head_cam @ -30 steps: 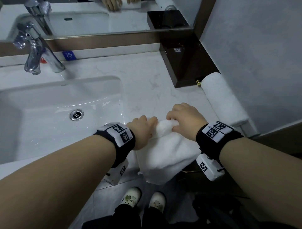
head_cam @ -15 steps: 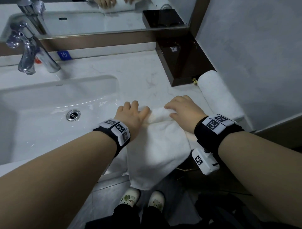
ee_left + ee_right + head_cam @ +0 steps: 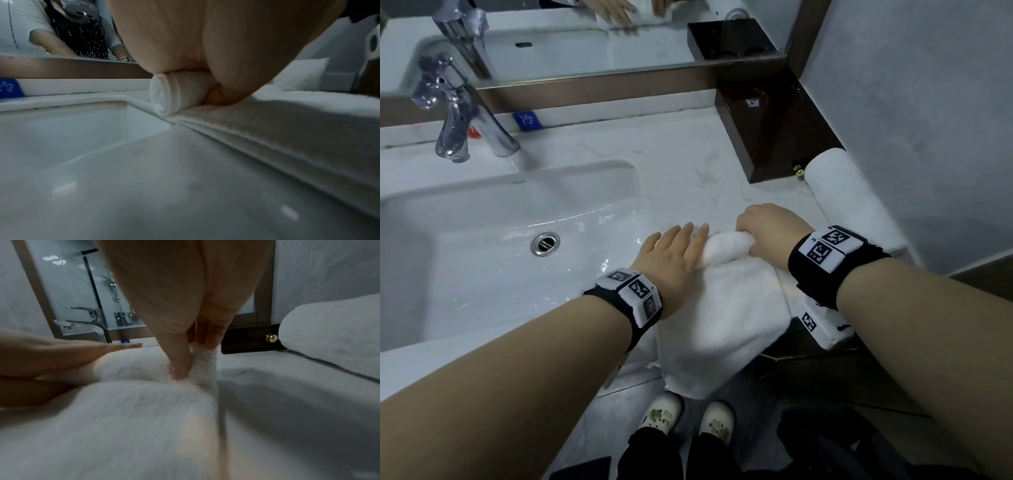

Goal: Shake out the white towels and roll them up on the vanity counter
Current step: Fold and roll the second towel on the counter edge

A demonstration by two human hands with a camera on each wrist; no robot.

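Rolling had advanced since a second earlier: in the head view the left hand point(image 3: 674, 257), which had been curled on the towel's far end, lay flat with straight fingers pressing the roll's left part, while the right hand point(image 3: 770, 229) kept its fingers curled over the right end. The towel point(image 3: 722, 308) lay on the tabletop point(image 3: 681, 164) just right of the sink point(image 3: 482, 240), its rolled end point(image 3: 726, 248) sitting farther from the front edge than before and its unrolled length running back over that edge to hang toward the floor. A finished rolled towel point(image 3: 849, 198) lay well apart along the right wall. From the left wrist view, the roll point(image 3: 176, 92) showed a tight spiral at its end, pinned under the palm point(image 3: 205, 40) beside the sink rim. From the right wrist view, the right thumb point(image 3: 180, 363) dug into the roll's near face with the fingers point(image 3: 209, 337) hooked over its top, pinching the right end. Judged from this, only a few turns were made and most of the length remained to roll; the open left palm suited pushing the roll on evenly.
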